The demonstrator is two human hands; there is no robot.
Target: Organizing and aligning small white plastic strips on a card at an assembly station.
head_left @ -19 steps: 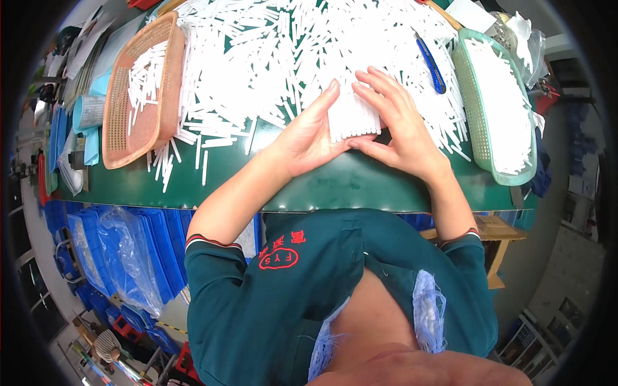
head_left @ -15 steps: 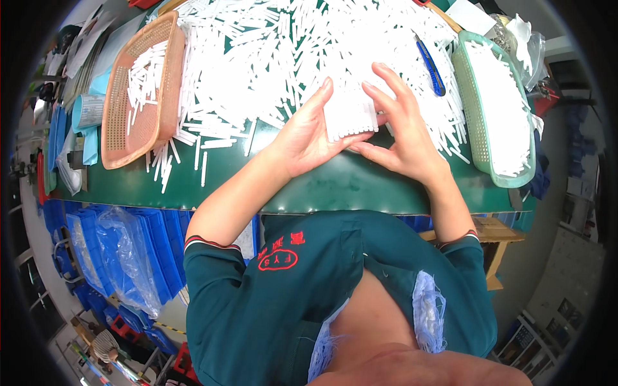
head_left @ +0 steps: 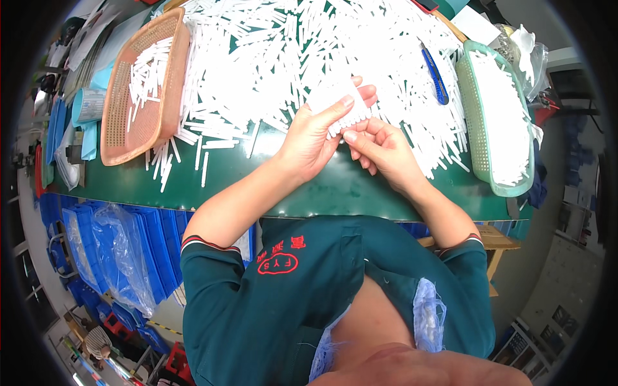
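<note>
My left hand point(head_left: 312, 138) is wrapped round a flat bundle of short white sticks point(head_left: 356, 116), its thumb across the front and fingertips showing behind. The sticks lie side by side, their near ends forming an even row. My right hand point(head_left: 389, 151) is closed, with thumb and forefinger pinched at the lower right end of that row. Whether a single stick is between those fingertips is too small to tell. Beyond both hands spreads a large heap of loose white sticks point(head_left: 257, 77), overexposed in the middle.
On the green table point(head_left: 244, 183), an orange mesh basket point(head_left: 174, 96) at left and a pale green basket point(head_left: 479, 122) at right hold white sticks. A blue utility knife point(head_left: 435, 77) lies on the heap's right side. Blue plastic bins point(head_left: 151, 241) stand below the table's left edge.
My left thumb has come down over the bundle. My right hand has moved lower and closed from spread fingers to a pinch at the stick ends.
</note>
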